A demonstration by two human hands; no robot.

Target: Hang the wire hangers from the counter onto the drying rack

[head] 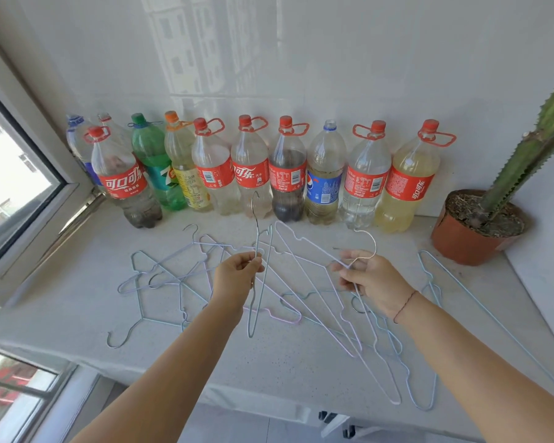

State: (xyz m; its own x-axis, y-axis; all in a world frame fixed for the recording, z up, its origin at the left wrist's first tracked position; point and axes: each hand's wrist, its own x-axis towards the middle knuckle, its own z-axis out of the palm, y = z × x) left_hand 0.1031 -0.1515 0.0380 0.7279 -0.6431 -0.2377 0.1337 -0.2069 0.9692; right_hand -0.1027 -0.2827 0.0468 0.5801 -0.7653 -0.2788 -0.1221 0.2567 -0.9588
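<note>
Hangers (179, 279) lie in a messy heap on the worktop (61, 311). The left hand (237, 278) has its fingers (253, 261) clamped on one hanger (256, 225) by its neck, hook up. The right hand (376, 282) pinches a second hanger (370, 240) the same way, likely to lift both free. No drying rack shows.

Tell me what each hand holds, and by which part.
Left hand pinches a hanger at its neck, below the hook. Right hand pinches a second hanger likewise.

The left grip (239, 276) pinches a pale blue wire hanger (257, 233) by its neck, hook upward. The right grip (373, 282) holds a whitish wire hanger (375, 246) likewise, above more thin wire hangers (179, 282) scattered on the speckled white table (269, 362).
</note>
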